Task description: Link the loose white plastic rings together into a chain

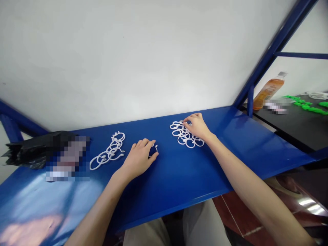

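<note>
My left hand [140,156] rests on the blue table [179,177] with its fingers curled round a white plastic ring [154,150], held between thumb and fingertips. My right hand [196,125] lies farther back on a loose pile of white rings [185,134], its fingertips pinched on one ring at the pile's far edge. A second group of white rings [109,152] lies joined in a chain to the left of my left hand, untouched.
A black plastic bag [30,148] sits at the table's left end. A white wall stands right behind the table. Blue frame bars [271,48] rise at the right. An orange drink bottle [269,89] and green pieces [307,105] lie on a dark table beyond.
</note>
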Demonstrator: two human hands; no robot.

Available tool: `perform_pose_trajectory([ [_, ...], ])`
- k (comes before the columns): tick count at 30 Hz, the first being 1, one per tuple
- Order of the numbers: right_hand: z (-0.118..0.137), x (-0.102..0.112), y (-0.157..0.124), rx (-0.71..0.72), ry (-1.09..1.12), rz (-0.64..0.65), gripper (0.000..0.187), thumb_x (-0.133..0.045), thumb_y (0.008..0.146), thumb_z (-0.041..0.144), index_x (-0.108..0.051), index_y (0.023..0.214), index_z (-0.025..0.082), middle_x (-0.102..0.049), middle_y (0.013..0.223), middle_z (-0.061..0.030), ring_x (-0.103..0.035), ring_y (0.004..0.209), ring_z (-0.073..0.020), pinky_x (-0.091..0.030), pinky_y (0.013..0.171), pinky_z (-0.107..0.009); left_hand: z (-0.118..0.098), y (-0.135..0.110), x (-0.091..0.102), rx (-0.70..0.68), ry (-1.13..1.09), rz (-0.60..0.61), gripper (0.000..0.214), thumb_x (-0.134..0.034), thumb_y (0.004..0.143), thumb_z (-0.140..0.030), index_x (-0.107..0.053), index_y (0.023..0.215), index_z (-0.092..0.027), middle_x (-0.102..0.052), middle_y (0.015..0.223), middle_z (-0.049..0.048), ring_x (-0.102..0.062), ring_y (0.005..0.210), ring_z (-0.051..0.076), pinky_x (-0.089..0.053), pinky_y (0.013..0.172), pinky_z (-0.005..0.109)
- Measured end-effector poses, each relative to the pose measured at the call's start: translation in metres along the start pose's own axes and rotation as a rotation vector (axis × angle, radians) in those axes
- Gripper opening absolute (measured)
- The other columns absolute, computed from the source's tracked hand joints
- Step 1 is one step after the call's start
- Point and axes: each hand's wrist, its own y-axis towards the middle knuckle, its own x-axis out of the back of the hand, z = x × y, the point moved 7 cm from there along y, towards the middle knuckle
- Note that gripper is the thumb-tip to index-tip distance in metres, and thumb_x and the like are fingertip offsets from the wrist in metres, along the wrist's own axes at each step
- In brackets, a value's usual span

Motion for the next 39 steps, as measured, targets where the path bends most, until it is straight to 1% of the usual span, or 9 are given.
perform_pose_trajectory([
  [4,0.021,0.018,-0.008,0.048,0.067,-0.114,0.018,-0.059,0.092,0.032,-0.074,0.094,0.022,-0.071,0.099,-0.0090,-0.048,0.112,-0.0326,-0.039,0.101,-0.050,0.011,0.000,0.003,0.049,-0.082,-0.005,0.047,-0.036,0.100,-0.047,-0.056,0.135,-0.023,-0.061,0.126,0.0114,-0.055,0.118,0.030,-0.041,0.101,0.047],
  [7,0.061,0.021,-0.022,0.133,0.172,-0.134,0.019,-0.056,0.096,0.032,-0.072,0.099,0.023,-0.071,0.102,-0.0073,-0.052,0.111,-0.0299,-0.041,0.101,-0.047,0.011,0.002,0.002,0.028,-0.038,-0.014,0.037,-0.041,0.099,-0.042,-0.062,0.124,-0.023,-0.063,0.122,0.0098,-0.058,0.115,0.029,-0.043,0.098,0.045],
  [10,0.114,0.000,-0.040,0.270,0.252,0.042,0.017,-0.055,0.097,0.032,-0.069,0.102,0.024,-0.071,0.101,-0.0064,-0.058,0.102,-0.0260,-0.045,0.096,-0.044,0.006,0.006,0.002,0.031,0.038,-0.070,0.022,-0.048,0.096,-0.032,-0.065,0.102,-0.020,-0.068,0.109,0.0104,-0.061,0.106,0.029,-0.045,0.089,0.042],
  [13,0.143,-0.022,-0.054,0.227,0.270,0.100,0.020,-0.062,0.093,0.034,-0.065,0.109,0.023,-0.070,0.102,-0.0082,-0.062,0.098,-0.0253,-0.050,0.087,-0.041,0.007,0.009,0.005,0.126,-0.109,-0.155,0.015,-0.047,0.095,-0.026,-0.061,0.095,-0.021,-0.072,0.095,0.0074,-0.067,0.091,0.025,-0.047,0.078,0.036],
  [18,0.137,-0.041,-0.062,-0.049,0.642,0.121,0.018,-0.060,0.093,0.030,-0.057,0.109,0.023,-0.070,0.082,0.0004,-0.067,0.072,-0.0172,-0.052,0.069,-0.031,0.010,0.004,0.021,0.197,-0.493,-0.375,0.015,-0.054,0.093,-0.035,-0.061,0.098,-0.022,-0.075,0.086,0.0029,-0.070,0.077,0.019,-0.048,0.071,0.029],
  [21,0.128,-0.042,-0.063,-0.125,0.842,0.102,0.013,-0.061,0.092,0.036,-0.058,0.097,0.024,-0.069,0.073,0.0033,-0.067,0.068,-0.0163,-0.052,0.067,-0.029,0.010,0.003,0.022,0.198,-0.629,-0.386,0.022,-0.057,0.091,-0.038,-0.063,0.105,-0.022,-0.076,0.085,0.0022,-0.069,0.073,0.018,-0.049,0.072,0.029],
  [24,0.129,-0.037,-0.065,-0.067,0.887,0.093,0.016,-0.060,0.093,0.039,-0.061,0.089,0.024,-0.071,0.077,0.0016,-0.068,0.070,-0.0165,-0.052,0.067,-0.029,0.009,0.004,0.016,0.185,-0.826,-0.316,0.027,-0.061,0.089,-0.043,-0.067,0.102,-0.021,-0.076,0.086,0.0034,-0.069,0.071,0.018,-0.050,0.070,0.029],
  [30,0.137,-0.028,-0.072,0.209,0.626,0.038,0.021,-0.055,0.099,0.039,-0.066,0.087,0.025,-0.073,0.089,-0.0020,-0.068,0.081,-0.0176,-0.051,0.076,-0.030,0.010,0.003,0.006,0.183,-1.164,-0.219,0.033,-0.077,0.073,-0.047,-0.065,0.081,-0.017,-0.073,0.075,0.0032,-0.066,0.067,0.016,-0.051,0.067,0.028],
  [39,0.141,-0.025,-0.078,0.391,0.451,0.028,0.019,-0.053,0.100,0.028,-0.067,0.090,0.022,-0.072,0.087,-0.0054,-0.065,0.080,-0.0182,-0.050,0.073,-0.029,0.009,0.006,-0.002,0.167,-1.179,-0.126,0.037,-0.081,0.068,-0.049,-0.064,0.076,-0.017,-0.075,0.086,0.0068,-0.068,0.076,0.018,-0.054,0.070,0.030],
])
